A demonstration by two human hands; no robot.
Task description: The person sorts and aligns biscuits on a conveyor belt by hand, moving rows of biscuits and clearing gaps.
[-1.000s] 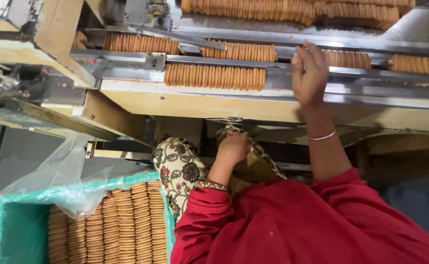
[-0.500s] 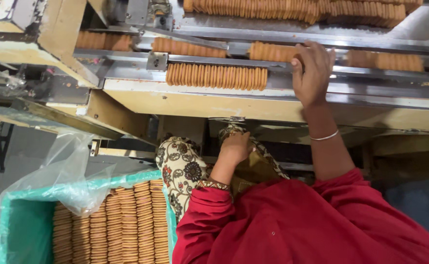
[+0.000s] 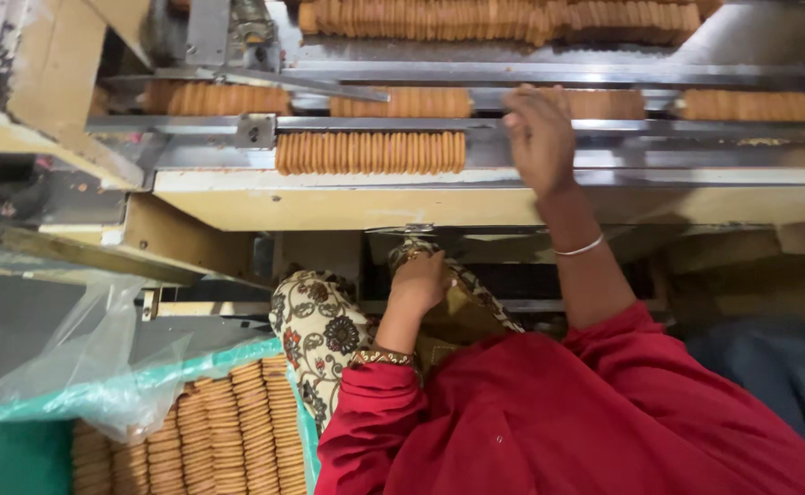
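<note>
Metal conveyor (image 3: 512, 158): right hand (image 3: 540, 137) fingers spread flat; left hand (image 3: 418, 280) fingers curled on lap, empty.

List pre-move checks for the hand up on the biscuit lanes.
1. Right hand on the lanes, just right of the near row: ok.
2. Right hand gripping biscuits: cannot tell, fingers face away.
3. Near row upright and unbroken: ok.
4. Left hand low at the lap, off the lanes: ok.
5. Crate has bare room beside its stacks: ok.
</note>
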